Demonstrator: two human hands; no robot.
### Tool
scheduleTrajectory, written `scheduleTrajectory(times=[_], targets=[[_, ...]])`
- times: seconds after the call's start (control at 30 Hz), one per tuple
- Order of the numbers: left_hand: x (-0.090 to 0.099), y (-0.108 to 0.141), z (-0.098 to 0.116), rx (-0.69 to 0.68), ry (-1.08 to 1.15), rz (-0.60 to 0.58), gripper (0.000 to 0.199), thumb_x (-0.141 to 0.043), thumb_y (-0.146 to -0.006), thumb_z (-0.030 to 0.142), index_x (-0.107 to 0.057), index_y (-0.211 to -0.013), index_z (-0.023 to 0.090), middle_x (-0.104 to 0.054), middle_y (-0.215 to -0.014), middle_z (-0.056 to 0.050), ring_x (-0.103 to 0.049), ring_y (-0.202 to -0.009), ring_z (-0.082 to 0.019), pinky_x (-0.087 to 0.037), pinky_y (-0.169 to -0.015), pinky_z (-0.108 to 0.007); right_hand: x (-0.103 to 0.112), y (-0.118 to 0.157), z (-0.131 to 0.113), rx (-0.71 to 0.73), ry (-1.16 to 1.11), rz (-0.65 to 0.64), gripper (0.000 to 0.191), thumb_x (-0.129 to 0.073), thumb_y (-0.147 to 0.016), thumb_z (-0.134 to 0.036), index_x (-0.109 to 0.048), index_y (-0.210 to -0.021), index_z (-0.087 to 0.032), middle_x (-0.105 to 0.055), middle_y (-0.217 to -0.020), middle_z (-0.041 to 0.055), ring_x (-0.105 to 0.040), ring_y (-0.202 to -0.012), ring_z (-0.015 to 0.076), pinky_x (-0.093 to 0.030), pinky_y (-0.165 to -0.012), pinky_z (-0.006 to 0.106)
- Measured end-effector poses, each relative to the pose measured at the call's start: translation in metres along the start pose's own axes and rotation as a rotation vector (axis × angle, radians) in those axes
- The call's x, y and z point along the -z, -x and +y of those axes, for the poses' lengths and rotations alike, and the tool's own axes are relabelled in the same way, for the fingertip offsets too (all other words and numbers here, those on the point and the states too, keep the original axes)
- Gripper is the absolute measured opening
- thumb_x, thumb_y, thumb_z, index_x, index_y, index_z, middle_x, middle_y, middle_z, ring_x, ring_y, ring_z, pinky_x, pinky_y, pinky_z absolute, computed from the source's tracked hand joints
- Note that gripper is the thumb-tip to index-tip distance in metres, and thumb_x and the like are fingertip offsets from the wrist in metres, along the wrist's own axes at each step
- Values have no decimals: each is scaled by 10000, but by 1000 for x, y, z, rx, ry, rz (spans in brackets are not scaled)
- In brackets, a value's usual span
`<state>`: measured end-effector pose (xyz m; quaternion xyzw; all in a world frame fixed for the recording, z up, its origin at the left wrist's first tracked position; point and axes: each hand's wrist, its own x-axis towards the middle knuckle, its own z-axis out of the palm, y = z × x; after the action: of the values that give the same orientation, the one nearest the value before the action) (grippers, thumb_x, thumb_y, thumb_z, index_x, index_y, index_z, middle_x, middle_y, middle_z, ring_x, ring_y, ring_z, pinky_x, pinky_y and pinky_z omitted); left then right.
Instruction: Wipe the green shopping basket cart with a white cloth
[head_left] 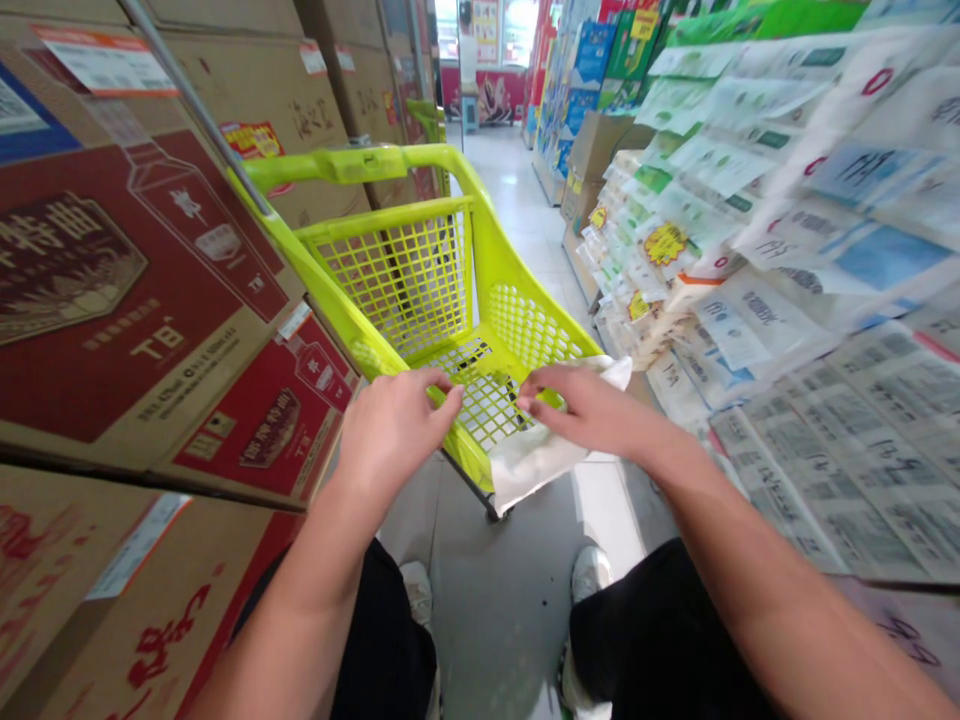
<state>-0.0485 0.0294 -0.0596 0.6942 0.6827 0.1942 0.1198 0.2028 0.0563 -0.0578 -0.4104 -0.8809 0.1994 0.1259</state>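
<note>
Both hands at near rim of green cart point(491, 250) — left hand point(394, 425) curled, fingertips at the mesh, holding nothing visible. Right hand point(592, 410) pinches white bag point(532, 455) draped over cart's near corner — boxes point(142, 300) left, paper packs point(810, 300) right.

The shopping cart point(420, 270) is moulded in lime green, its walls and base pierced in a square grid pattern. A white bag point(536, 455) is seen at the near rim of the cart. Left of the cart, brown cardboard cartons point(142, 290) are printed with dark red panels, white bottle outlines and white characters. Right of the cart, stacked packs point(810, 250) are printed white with blue, green and red markings. Behind the cart, the floor point(517, 210) is pale grey tile. Black trousers point(660, 640) are noted below the cart.
</note>
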Motion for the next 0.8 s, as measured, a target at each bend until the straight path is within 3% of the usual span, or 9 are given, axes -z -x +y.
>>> scheduleTrajectory(times=[0.07, 0.13, 0.23, 0.37, 0.5, 0.63, 0.8], targets=[[-6, -2, -2, 31, -116, 121, 306, -654, -865, 552, -784, -848, 276, -729, -685, -81, -728, -781, -334, -541, -690, -403, -17, -3, -23, -96, 95, -237, 559, -361, -1079, -547, -726, -874, -177, -748, -835, 117, -667, -764, 227, -437, -725, 319], [-11, -4, -4, 53, -146, 159, 283, -672, -836, 527, -782, -853, 268, -751, -760, -100, -732, -795, -349, -566, -711, -439, -29, -4, -40, -142, 210, -286, 626, -289, -1102, -525, -738, -860, -162, -752, -815, 141, -660, -725, 230, -380, -657, 317], [-15, -5, -7, 42, -120, 155, 287, -632, -848, 430, -779, -1020, 253, -769, -835, -108, -746, -857, -361, -590, -781, -472, -37, -6, -52, -122, 252, -258, 604, -265, -1119, -441, -758, -935, -144, -773, -866, 146, -655, -721, 208, -336, -626, 312], [-21, -5, -7, 12, 11, 114, 455, -621, -858, 412, -701, -1261, 216, -762, -873, -102, -742, -929, -364, -588, -876, -488, -38, -10, -50, -91, 225, -221, 648, -239, -1128, -477, -746, -912, -136, -763, -835, 133, -630, -695, 185, -333, -625, 307], [-34, -2, -5, -65, 64, 91, 611, -621, -874, 400, -586, -1437, 167, -744, -911, -119, -676, -1105, -400, -553, -978, -532, -43, -16, -49, -147, 218, -147, 560, -273, -1117, -401, -737, -965, -127, -769, -877, 153, -641, -725, 201, -371, -662, 321], [-43, -4, -8, -97, 116, 115, 565, -566, -927, 396, -578, -1440, 161, -728, -917, -121, -637, -1146, -388, -514, -1039, -555, -48, -22, -52, -111, 173, -131, 556, -254, -1115, -364, -735, -1004, -111, -767, -895, 166, -646, -752, 219, -394, -685, 337], [-40, -13, -19, -83, 121, 85, 441, -544, -913, 332, -633, -1326, 205, -726, -882, -93, -626, -1139, -372, -507, -1053, -532, -53, -22, -61, -74, 123, -109, 615, -279, -1120, -485, -741, -921, -132, -769, -879, 149, -662, -756, 217, -397, -689, 330]])
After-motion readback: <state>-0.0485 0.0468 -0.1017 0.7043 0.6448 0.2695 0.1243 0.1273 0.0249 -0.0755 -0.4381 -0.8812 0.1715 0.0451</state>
